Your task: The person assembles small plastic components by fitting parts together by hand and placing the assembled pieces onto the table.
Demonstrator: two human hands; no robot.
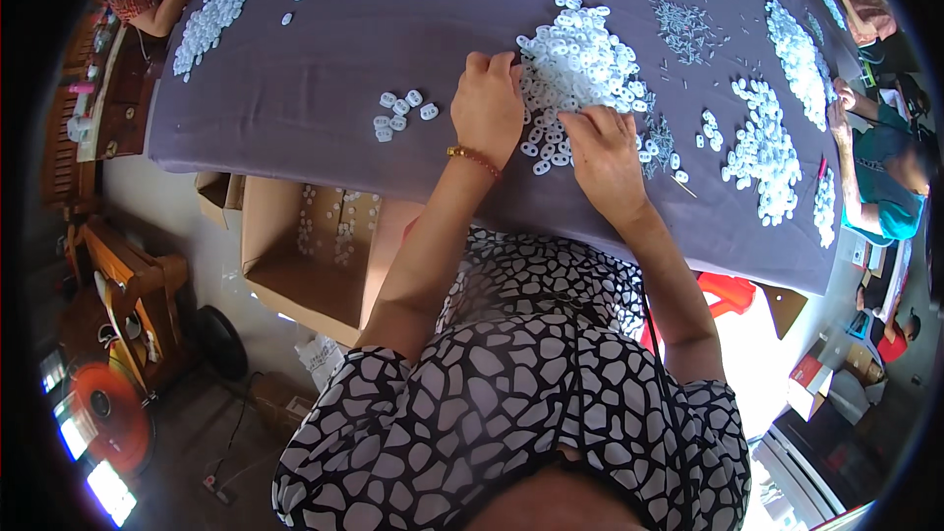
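A heap of small white oval plastic pieces with two holes each (580,49) lies on the cloth-covered table in front of me. My left hand (489,103) is at the heap's left edge, its fingers curled together; what they hold, if anything, is hidden. At the heap's near side, my right hand (605,159) bends down with fingers closed among the pieces, and its fingertips are partly hidden too. Left of my left hand sits a small group of several white pieces (398,122). Small grey metal pins (659,143) lie scattered just right of my right hand.
A larger scatter of metal pins (685,29) lies at the far right. More white heaps (767,152) stand on the dark tablecloth (324,88). Beneath the table's edge is an open cardboard box (285,275) with white pieces inside. Other people (885,167) sit along the table's sides.
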